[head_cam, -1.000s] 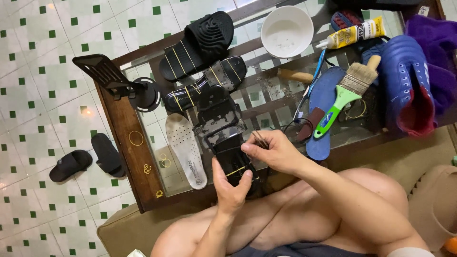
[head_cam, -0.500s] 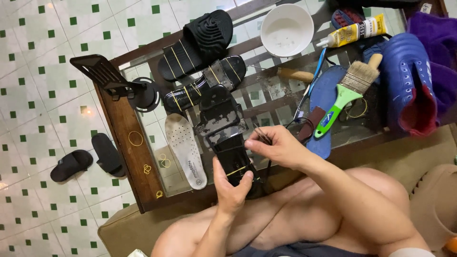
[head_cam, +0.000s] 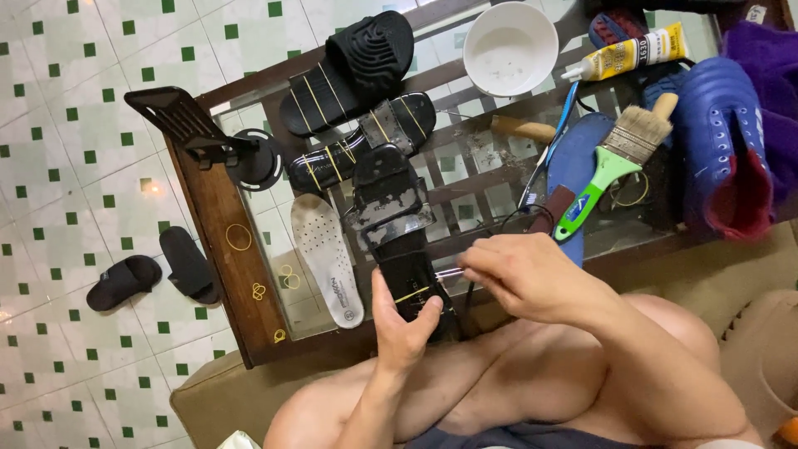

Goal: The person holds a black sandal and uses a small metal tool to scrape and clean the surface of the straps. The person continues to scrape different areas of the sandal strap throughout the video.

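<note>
Head view: the left hand (head_cam: 405, 320) has its grip closed around the near end of a black sandal (head_cam: 399, 229), which lies at the near edge of the desk (head_cam: 218, 218). The right hand (head_cam: 517, 278) pinches a stretched rubber band (head_cam: 449, 271) just right of the sandal. A white insole (head_cam: 327, 258) lies left; a green-handled brush (head_cam: 611, 162) lies right.

Tiled room with a low glass-topped table

A white floor of square tiles with small green insets (head_cam: 75, 166) is gleaming left of the hands; a dark wooden, glass-topped coffee table (head_cam: 218, 218) is standing just beyond them, a tan cushioned seat (head_cam: 208, 399) lying beneath.
</note>
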